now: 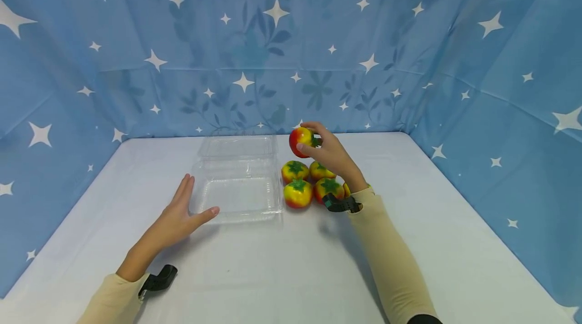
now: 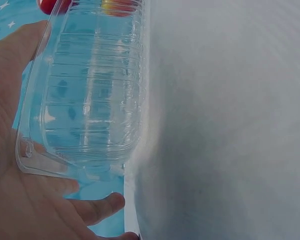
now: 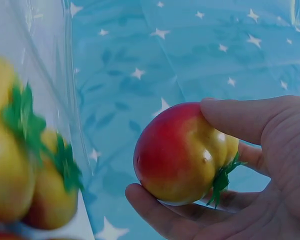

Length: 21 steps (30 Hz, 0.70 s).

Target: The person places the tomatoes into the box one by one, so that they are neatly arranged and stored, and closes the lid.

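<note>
A red-and-yellow tomato point(image 1: 300, 142) with a green leafy top is held up in my right hand point(image 1: 331, 154), above the far part of the table. Thumb and fingers grip it from its leafy side, as the right wrist view shows. My left hand point(image 1: 179, 218) lies at the near left corner of a clear plastic clamshell box point(image 1: 238, 195). Its fingers are spread along the left side, with the thumb at the front edge. The box stands open with its lid point(image 1: 238, 147) folded back, away from me.
Several more tomatoes point(image 1: 297, 193) sit in two rows just right of the box, partly behind my right wrist. The white table point(image 1: 254, 273) ends at a blue star-patterned curtain point(image 1: 227, 61) at the back and both sides.
</note>
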Available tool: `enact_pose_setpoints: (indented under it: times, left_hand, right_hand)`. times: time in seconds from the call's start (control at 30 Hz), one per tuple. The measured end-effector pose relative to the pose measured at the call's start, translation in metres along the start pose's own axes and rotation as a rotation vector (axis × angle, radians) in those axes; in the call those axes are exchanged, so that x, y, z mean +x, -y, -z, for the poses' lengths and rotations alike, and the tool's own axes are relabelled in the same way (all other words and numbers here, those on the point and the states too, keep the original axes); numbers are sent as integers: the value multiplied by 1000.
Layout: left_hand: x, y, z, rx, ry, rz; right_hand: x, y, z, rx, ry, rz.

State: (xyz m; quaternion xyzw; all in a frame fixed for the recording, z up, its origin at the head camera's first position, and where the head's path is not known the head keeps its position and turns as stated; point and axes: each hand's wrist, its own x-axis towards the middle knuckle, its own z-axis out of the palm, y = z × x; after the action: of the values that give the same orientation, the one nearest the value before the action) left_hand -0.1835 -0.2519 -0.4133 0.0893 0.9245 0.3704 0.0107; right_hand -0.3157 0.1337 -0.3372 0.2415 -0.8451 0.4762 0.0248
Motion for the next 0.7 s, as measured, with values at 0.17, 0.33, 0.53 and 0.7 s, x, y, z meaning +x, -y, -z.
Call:
enact_pose_setpoints:
  times: [0.17,0.33,0.53,0.7]
  left_hand:
    - [0,0,0,-1,2,2]
    - [1,0,0,2,-2,8]
    - [0,-1,-1,-6,-2,15]
    - [1,-1,0,1,-4,17]
  right_hand:
    - [8,11,-18,17,30,13]
    - [14,21,-35,27,60,23]
    - [23,29,-56,65,102,37]
    - [31,36,-75,56,144,61]
